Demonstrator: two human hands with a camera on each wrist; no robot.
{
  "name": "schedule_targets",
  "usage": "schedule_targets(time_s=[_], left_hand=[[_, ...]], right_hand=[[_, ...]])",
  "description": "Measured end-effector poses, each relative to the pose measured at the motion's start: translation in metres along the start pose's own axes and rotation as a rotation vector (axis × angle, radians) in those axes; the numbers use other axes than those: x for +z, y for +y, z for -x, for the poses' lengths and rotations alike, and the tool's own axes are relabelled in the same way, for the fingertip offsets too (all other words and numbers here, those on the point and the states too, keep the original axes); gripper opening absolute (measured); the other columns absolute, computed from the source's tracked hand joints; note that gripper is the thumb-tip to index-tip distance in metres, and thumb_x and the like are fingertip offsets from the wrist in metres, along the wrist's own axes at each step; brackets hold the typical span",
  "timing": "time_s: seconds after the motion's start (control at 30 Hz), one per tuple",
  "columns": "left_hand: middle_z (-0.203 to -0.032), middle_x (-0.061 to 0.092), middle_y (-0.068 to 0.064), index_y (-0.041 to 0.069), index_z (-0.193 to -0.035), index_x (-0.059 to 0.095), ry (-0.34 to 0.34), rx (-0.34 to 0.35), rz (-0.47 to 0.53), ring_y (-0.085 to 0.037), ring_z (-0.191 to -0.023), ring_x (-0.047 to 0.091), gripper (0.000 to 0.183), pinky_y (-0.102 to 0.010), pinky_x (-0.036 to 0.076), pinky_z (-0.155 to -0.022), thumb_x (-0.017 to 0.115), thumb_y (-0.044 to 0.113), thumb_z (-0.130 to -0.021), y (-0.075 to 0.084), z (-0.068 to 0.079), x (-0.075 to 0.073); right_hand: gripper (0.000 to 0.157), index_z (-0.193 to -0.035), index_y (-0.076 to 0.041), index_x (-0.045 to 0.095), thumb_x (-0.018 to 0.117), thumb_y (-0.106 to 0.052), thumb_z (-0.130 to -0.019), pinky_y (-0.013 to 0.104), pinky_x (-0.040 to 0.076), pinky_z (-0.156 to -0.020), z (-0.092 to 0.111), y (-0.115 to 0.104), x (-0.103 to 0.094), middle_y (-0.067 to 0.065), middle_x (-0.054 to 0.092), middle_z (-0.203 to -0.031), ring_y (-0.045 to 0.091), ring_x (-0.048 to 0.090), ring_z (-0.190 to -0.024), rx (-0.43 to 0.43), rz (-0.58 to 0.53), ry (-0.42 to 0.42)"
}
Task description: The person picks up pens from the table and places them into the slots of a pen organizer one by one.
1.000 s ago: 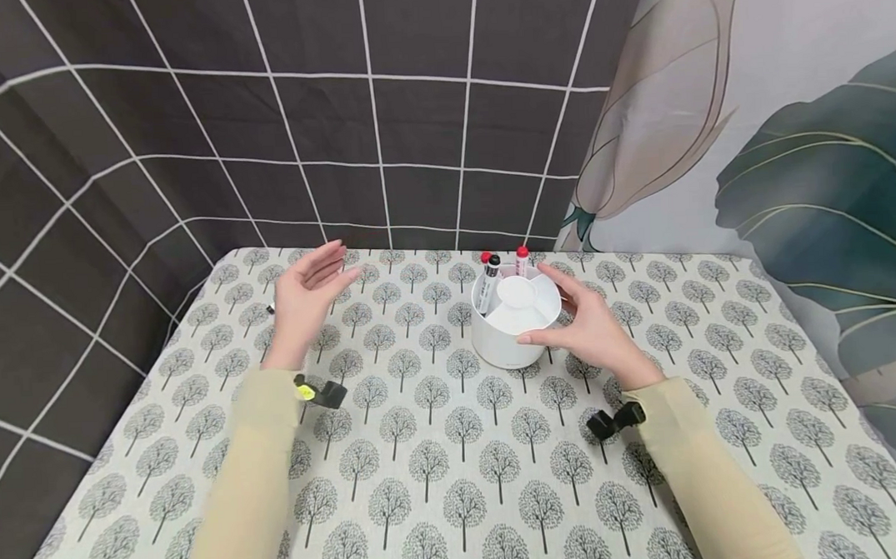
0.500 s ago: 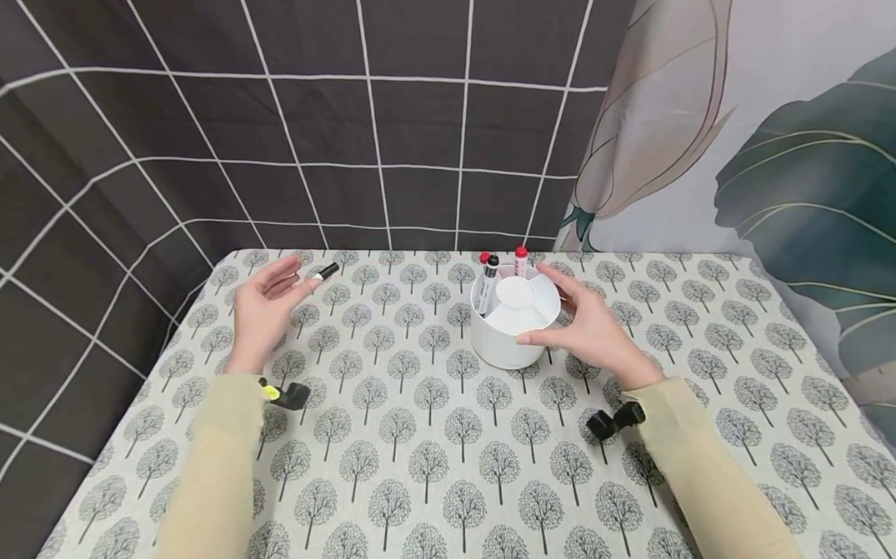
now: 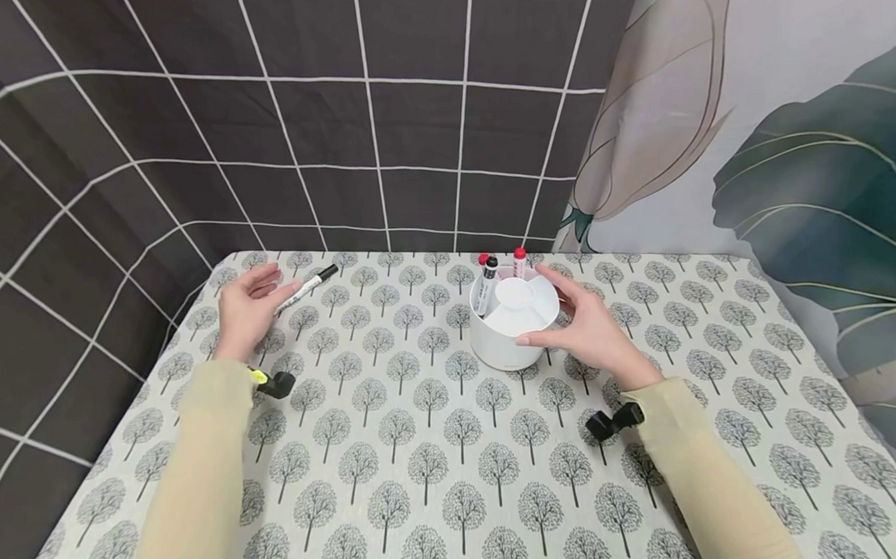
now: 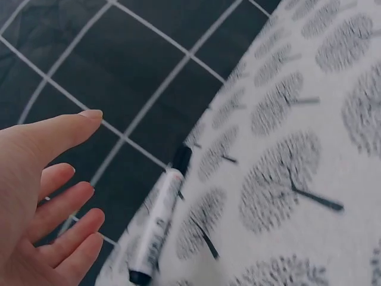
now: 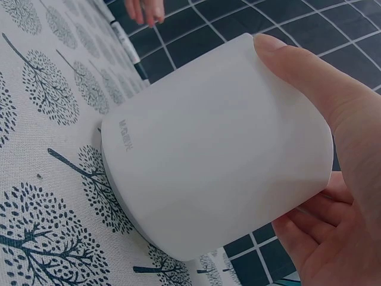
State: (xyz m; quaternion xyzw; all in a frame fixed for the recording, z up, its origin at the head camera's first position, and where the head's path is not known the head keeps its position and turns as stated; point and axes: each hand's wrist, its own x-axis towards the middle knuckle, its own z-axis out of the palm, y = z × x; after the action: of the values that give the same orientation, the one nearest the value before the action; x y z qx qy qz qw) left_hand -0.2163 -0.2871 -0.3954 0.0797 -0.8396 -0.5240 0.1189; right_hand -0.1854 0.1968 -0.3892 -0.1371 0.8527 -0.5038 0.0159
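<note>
A black-capped whiteboard marker [image 3: 309,286] lies slantwise on the tablecloth at the far left. Beside it is my left hand [image 3: 248,311], fingers loosely bent. In the left wrist view a gap shows between the fingers [image 4: 77,247] and the marker [image 4: 158,223]. My right hand [image 3: 589,332] grips a round white pen holder [image 3: 507,344] from its right side, thumb at the near rim and fingers round the far side. The right wrist view shows the holder's smooth wall [image 5: 214,155] with small grey print. Upright in its left compartments stand a black-capped marker [image 3: 487,284] and red-capped markers [image 3: 520,265].
A cloth with tree prints [image 3: 425,447] covers the table. Behind it hangs a dark curtain with white grid lines [image 3: 321,118]; to the right hangs a curtain with large flowers and leaves [image 3: 810,155]. The table's far edge runs just behind the holder and the loose marker.
My left hand has moved left and a little down, and the loose marker it mostly covered now shows nearly whole. My right hand and the pen holder have stayed put.
</note>
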Motion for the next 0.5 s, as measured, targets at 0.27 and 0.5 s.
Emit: schedule_targets(time_s=[0.27,0.5], left_hand=[[-0.14,0.057,-0.024,-0.003,-0.144,0.052,-0.072,-0.008,-0.21,-0.04,-0.127,0.054,0.063,-0.051,0.043,-0.109,0.078,0.021,-0.092,-0.022,0.003,0.001],[-0.122,0.067,-0.023,-0.005,-0.132,0.063,-0.057,0.022,-0.309,-0.036,-0.107,0.064,0.043,-0.041,0.051,-0.092,0.074,0.005,-0.091,-0.03,0.0,0.005]], right_hand=[[0.113,-0.159,-0.019,0.036,0.098,-0.033,-0.066,0.042,0.041,-0.114,0.0,0.001,0.001,0.006,0.037,-0.16,0.03,0.046,-0.138,-0.006,-0.014,0.003],[0.113,-0.159,-0.02,0.037,0.099,-0.033,-0.066,0.043,0.041,-0.113,0.0,0.001,0.0,0.004,0.038,-0.159,0.028,0.047,-0.137,0.001,-0.017,0.009]])
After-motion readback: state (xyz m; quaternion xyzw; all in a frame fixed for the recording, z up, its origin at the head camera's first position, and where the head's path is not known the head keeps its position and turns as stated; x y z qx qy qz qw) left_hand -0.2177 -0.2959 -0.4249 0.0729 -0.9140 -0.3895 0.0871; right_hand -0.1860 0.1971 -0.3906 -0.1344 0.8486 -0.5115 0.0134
